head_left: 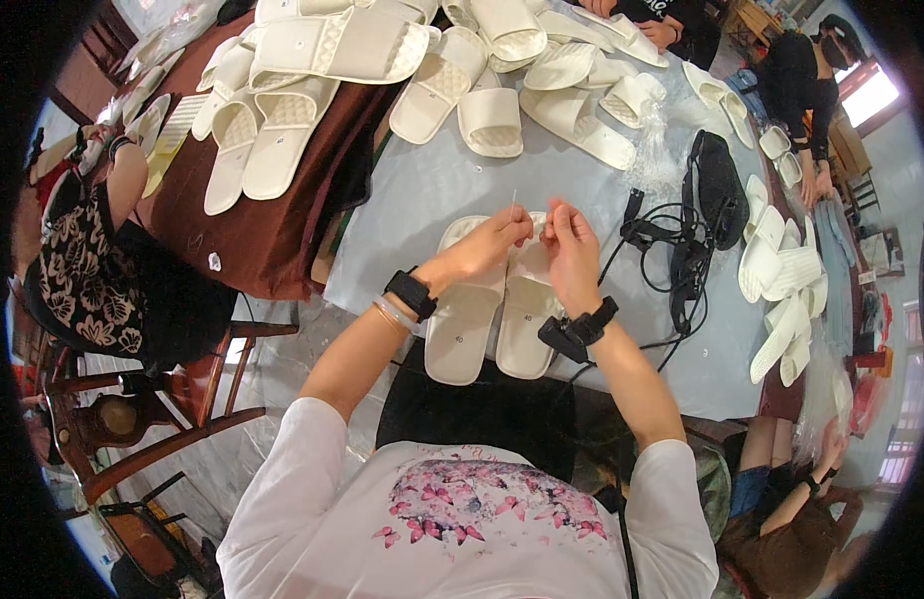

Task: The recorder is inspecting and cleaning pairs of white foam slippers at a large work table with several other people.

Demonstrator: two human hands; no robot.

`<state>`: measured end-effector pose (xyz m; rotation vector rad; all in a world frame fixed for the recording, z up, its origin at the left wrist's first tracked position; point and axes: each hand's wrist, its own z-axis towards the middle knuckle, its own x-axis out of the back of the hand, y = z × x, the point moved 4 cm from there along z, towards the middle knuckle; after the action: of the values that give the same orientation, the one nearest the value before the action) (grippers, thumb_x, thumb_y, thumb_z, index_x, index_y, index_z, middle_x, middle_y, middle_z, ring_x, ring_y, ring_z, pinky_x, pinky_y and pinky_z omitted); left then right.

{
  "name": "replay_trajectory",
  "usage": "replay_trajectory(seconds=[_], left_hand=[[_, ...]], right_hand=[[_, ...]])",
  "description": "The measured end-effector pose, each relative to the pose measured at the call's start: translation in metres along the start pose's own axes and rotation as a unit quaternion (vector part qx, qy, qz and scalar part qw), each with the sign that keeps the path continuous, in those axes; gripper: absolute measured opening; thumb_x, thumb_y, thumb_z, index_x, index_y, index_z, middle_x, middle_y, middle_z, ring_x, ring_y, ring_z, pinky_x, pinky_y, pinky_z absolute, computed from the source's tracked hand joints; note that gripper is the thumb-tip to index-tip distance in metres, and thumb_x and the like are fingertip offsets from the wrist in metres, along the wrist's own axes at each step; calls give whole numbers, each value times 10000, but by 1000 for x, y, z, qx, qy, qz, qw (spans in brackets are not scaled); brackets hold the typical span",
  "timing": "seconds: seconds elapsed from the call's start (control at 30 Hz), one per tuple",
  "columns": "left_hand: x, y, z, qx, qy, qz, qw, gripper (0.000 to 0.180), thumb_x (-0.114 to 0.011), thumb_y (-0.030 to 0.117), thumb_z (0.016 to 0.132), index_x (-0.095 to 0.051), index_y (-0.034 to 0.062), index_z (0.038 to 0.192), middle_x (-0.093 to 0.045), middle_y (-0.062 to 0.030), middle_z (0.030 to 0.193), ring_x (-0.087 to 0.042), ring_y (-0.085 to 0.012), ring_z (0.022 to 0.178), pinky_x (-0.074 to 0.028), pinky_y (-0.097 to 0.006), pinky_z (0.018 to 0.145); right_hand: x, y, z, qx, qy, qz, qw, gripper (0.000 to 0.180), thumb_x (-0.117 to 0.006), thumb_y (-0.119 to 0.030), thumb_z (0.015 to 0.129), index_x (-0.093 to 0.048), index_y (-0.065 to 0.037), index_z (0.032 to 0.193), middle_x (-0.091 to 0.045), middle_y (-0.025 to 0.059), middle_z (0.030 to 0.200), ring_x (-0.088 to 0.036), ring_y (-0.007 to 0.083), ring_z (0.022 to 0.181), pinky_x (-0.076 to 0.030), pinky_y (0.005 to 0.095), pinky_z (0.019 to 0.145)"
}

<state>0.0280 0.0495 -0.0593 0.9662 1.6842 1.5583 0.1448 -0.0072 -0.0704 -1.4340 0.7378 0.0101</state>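
A pair of cream slippers lies side by side on the grey-covered table in front of me, a left slipper (460, 324) and a right slipper (525, 334), toes pointing away. Over their straps my left hand (495, 243) is closed in a pinch, with a thin pale strand (514, 200) sticking up by its fingertips. Close beside it, my right hand (572, 245) has its thumb and fingers pressed together. Whatever lies between those fingertips is too small to make out. Black bands circle both my wrists.
Loose cream slippers (449, 85) pile up at the far side, and more slippers (781, 265) lie at the right. A black bag with straps (714, 190) and cables sits right of my hands. A brown-covered table (267, 250) adjoins at left. Other people work around.
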Motion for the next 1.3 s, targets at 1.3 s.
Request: replay_trajectory(seconds=[1.3], left_hand=[[-6,-12,-23,-51,266,-3,963,169,-587,159,817,-578,-6,854,-546,1,714,-469,-52,641,-393,-196,572]], right_hand=[[5,-13,-12,4,-87,-155,984,158,-552,-57,829,-580,12,968,-618,55,861,-584,115,804,-449,226,751]])
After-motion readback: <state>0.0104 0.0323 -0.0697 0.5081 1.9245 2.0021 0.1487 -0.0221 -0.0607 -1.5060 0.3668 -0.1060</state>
